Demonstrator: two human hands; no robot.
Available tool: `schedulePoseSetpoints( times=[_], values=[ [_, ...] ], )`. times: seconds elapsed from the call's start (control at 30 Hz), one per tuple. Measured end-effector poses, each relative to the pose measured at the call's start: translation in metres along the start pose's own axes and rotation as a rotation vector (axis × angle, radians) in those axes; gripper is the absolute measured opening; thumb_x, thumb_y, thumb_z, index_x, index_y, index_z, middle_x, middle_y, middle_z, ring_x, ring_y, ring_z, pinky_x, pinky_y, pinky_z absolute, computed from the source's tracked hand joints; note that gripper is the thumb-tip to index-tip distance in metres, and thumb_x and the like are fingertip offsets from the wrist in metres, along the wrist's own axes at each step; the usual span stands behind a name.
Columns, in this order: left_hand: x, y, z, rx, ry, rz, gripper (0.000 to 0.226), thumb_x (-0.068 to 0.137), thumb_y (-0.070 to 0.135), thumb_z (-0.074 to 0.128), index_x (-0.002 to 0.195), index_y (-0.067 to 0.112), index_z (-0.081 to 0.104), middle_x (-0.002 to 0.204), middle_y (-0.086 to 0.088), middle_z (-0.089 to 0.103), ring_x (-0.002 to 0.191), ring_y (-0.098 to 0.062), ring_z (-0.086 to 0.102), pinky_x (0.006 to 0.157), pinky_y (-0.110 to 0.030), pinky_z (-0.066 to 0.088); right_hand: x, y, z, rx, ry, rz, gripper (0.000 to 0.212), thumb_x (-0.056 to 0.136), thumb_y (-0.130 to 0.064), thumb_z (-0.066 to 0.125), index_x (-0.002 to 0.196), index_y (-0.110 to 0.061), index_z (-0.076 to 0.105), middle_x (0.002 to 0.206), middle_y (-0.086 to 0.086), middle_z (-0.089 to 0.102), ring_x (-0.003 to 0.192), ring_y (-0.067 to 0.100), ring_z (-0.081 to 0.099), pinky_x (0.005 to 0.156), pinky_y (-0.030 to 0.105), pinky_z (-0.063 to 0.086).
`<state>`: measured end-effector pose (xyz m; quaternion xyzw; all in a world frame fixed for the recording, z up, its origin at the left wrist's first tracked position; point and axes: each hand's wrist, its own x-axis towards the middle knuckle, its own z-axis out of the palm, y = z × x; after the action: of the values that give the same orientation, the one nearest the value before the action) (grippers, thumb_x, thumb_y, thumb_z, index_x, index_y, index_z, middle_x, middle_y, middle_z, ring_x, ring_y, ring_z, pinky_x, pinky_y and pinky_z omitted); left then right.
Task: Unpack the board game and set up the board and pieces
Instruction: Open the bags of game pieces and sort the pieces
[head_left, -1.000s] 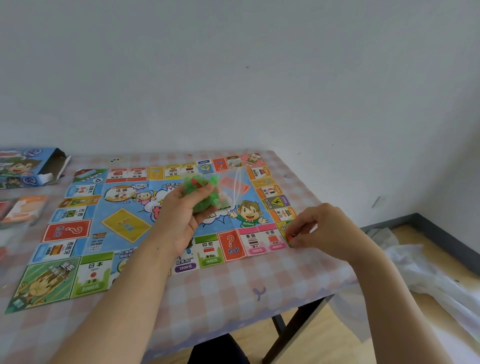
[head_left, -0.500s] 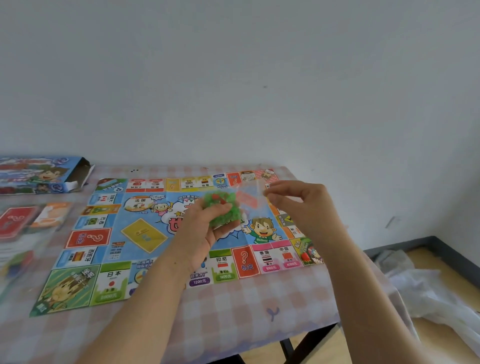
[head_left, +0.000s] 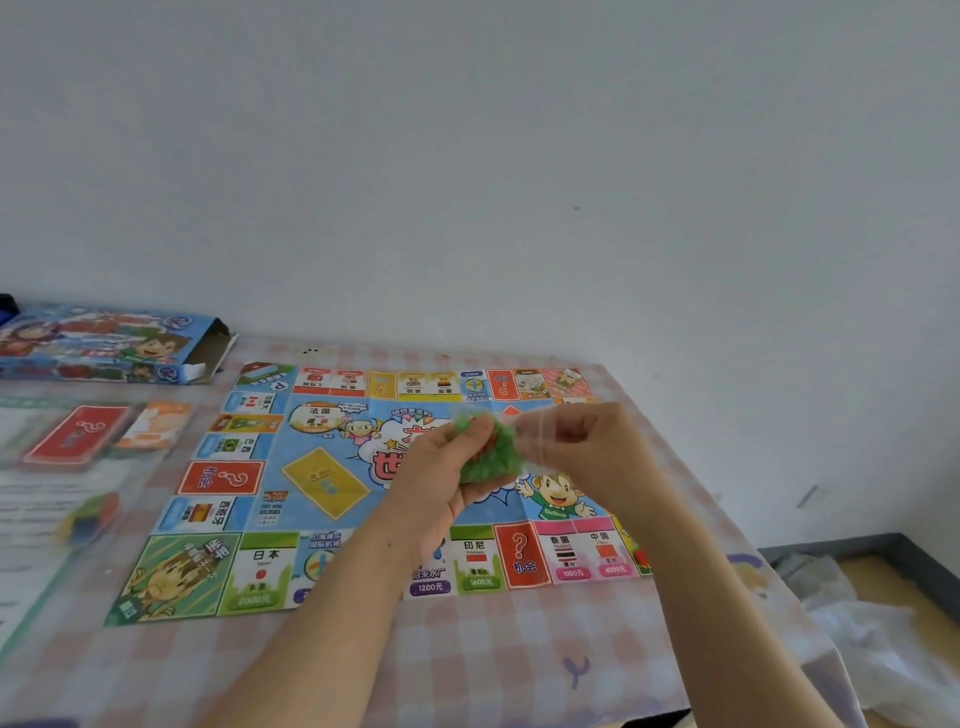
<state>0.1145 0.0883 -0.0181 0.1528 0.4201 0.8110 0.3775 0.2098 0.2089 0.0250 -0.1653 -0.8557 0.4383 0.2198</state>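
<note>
Hovering bag (head_left: 488, 452) over board (head_left: 322, 483), box (head_left: 104, 345), cards (head_left: 78, 434) left

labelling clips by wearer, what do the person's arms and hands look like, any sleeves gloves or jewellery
The left forearm and right forearm are bare, with no sleeve in view. The left hand and right hand wear no gloves. No watch, bracelet or ring shows, though the image is somewhat blurred.
</note>
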Motion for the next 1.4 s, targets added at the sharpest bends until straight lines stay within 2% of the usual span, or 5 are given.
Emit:
schedulePoseSetpoints(
  times=[0.13, 0.47, 0.67, 0.9, 1.4],
  values=[
    [-0.002, 0.001, 0.0, -0.001, 0.001, 0.022, 0.014, 0.086, 0.016, 0.058, 0.09, 0.005, 0.066, 0.084, -0.011, 0.073, 0.072, -0.019, 0.071, 0.063, -0.029, 0.06, 0.0, -0.001, 0.003, 0.04, 0.036, -0.036, 0.005, 0.076, -0.014, 0.077, 0.081, -0.012, 0.077, 0.063, -0.014, 0.071, 0.045, 0.006, 0.052, 0.044, 0.014, 0.041],
    [0.0, 0.002, -0.003, 0.013, 0.07, 0.06, 0.01, 0.082, 0.002, 0.065, 0.09, 0.006, 0.067, 0.083, -0.01, 0.073, 0.073, -0.02, 0.072, 0.06, -0.029, 0.059, 0.008, 0.005, 0.008, -0.133, 0.053, -0.13, 0.024, 0.082, 0.003, 0.062, 0.064, -0.011, 0.071, 0.085, -0.013, 0.075, 0.08, 0.001, 0.069, 0.072, 0.02, 0.055],
    [0.002, 0.005, -0.004, -0.001, 0.086, 0.093, 0.01, 0.083, 0.0, 0.064, 0.086, 0.009, 0.067, 0.079, -0.007, 0.073, 0.068, -0.018, 0.071, 0.057, -0.028, 0.058, 0.006, -0.004, 0.007, -0.085, -0.067, -0.172, 0.044, 0.082, -0.014, 0.072, 0.058, -0.05, 0.065, 0.095, -0.012, 0.074, 0.089, 0.007, 0.069, 0.08, 0.027, 0.055],
    [0.002, 0.004, -0.005, 0.004, 0.092, 0.081, 0.007, 0.084, 0.002, 0.064, 0.088, 0.008, 0.066, 0.085, -0.011, 0.071, 0.071, -0.02, 0.071, 0.058, -0.029, 0.059, 0.003, -0.004, 0.008, -0.037, 0.002, -0.125, 0.007, 0.08, -0.018, 0.073, 0.08, -0.024, 0.077, 0.082, -0.01, 0.075, 0.077, 0.009, 0.069, 0.072, 0.023, 0.057],
    [-0.001, 0.006, -0.007, 0.003, 0.04, 0.088, 0.013, 0.08, -0.002, 0.065, 0.09, 0.007, 0.065, 0.088, -0.014, 0.071, 0.07, -0.022, 0.072, 0.058, -0.027, 0.058, 0.004, -0.008, 0.012, -0.156, 0.092, -0.128, 0.012, 0.087, -0.017, 0.065, 0.086, -0.019, 0.078, 0.082, -0.018, 0.071, 0.077, 0.003, 0.067, 0.069, 0.013, 0.053]
  ],
)
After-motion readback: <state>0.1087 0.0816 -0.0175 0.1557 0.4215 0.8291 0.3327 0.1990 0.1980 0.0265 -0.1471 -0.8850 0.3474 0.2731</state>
